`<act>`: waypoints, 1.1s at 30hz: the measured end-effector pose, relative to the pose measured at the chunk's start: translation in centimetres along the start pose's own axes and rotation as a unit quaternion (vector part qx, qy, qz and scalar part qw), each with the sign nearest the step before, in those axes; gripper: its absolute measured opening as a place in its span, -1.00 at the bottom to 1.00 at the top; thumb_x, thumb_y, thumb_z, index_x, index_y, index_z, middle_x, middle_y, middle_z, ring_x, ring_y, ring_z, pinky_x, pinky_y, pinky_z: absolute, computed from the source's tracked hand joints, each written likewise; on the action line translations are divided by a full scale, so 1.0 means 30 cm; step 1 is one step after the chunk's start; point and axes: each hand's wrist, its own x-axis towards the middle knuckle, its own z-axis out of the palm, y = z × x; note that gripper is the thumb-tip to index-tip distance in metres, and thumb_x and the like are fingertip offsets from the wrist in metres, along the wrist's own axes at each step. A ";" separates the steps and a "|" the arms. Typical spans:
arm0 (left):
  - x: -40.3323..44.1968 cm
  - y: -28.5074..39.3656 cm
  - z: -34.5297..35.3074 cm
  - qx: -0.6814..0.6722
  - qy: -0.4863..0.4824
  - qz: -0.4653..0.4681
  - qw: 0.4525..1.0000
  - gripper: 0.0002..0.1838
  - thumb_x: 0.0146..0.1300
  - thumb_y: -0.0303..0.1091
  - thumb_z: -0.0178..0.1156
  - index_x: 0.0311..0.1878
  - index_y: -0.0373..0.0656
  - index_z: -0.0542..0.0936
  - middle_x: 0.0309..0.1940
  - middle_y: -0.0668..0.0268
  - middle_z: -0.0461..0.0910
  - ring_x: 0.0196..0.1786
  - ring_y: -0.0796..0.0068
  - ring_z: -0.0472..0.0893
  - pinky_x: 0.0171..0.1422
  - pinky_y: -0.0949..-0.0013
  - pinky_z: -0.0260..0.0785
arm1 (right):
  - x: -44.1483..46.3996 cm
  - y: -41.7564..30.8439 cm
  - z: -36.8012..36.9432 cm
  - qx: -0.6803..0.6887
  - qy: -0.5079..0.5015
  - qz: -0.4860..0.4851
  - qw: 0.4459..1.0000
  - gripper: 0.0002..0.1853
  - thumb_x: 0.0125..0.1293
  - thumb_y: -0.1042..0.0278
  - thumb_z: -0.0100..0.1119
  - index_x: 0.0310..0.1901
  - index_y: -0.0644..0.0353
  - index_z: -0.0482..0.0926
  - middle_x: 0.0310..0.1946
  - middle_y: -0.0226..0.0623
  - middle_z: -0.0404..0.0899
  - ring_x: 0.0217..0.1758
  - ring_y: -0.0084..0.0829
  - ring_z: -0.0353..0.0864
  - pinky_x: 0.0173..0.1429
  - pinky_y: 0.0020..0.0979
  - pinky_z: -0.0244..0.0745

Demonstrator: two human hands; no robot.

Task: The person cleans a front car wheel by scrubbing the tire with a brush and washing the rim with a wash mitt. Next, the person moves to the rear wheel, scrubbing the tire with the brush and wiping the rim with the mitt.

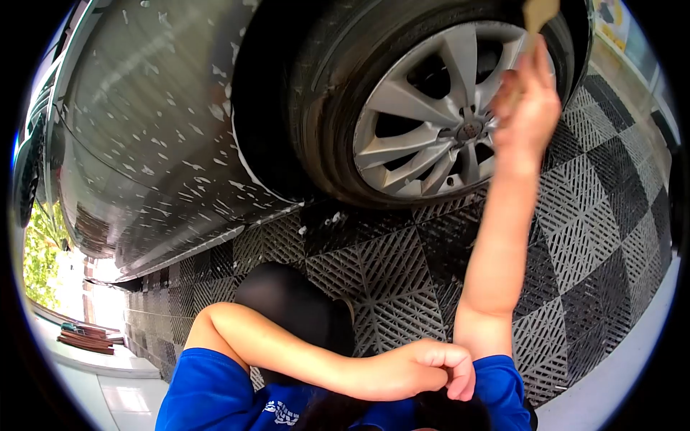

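Note:
My right hand (528, 108) is raised in front of the car wheel (431, 136), its fingers closed on a brush (539, 14) with a tan, wood-like surface. The brush is blurred, and its far end runs up to the tire at the top of the view. The wheel has silver spokes and a dark tire (323, 122). Low in the view, my left hand (424, 370) is curled with its fingers bent in, close to my chest and right upper arm. Nothing shows between its fingers.
A dark car body (158, 93) with white foam streaks fills the upper left. Black and grey grid tiles (374, 273) cover the floor. My bent knee (287, 302) is close to the car's sill. A pale wall edge (632, 359) curves along the right.

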 end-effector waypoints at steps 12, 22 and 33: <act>0.036 0.013 0.018 0.036 0.006 -0.051 0.998 -0.82 0.06 -0.69 -0.13 -0.38 -0.22 0.44 -0.25 0.27 0.56 -0.11 0.51 0.48 0.09 0.40 0.30 | -0.495 0.494 -0.337 -0.463 -0.499 -0.313 0.663 -0.26 0.06 0.48 0.12 0.32 -0.41 0.37 -0.55 -0.33 0.46 -0.68 -0.30 0.49 -0.56 -0.33 0.49; 0.012 -0.023 0.006 0.031 0.027 -0.060 0.997 -0.84 0.08 -0.66 -0.11 -0.39 -0.22 0.45 -0.28 0.27 0.57 -0.13 0.51 0.49 0.08 0.40 0.30 | -0.354 0.586 -0.780 -0.704 -0.586 -0.100 0.389 -0.44 0.12 0.35 0.13 0.23 -0.22 0.46 -0.39 -0.28 0.65 -0.37 -0.32 0.68 -0.32 -0.26 0.54; 0.045 -0.006 0.003 0.065 0.004 -0.039 0.997 -0.82 0.03 -0.67 -0.12 -0.39 -0.23 0.46 -0.29 0.26 0.58 -0.15 0.49 0.50 0.04 0.40 0.31 | -0.192 0.128 0.022 -0.352 -0.383 -0.369 0.771 -0.62 0.22 0.44 0.18 0.07 -0.17 0.65 -0.57 -0.31 0.61 -0.63 -0.47 0.52 -0.53 -0.41 0.46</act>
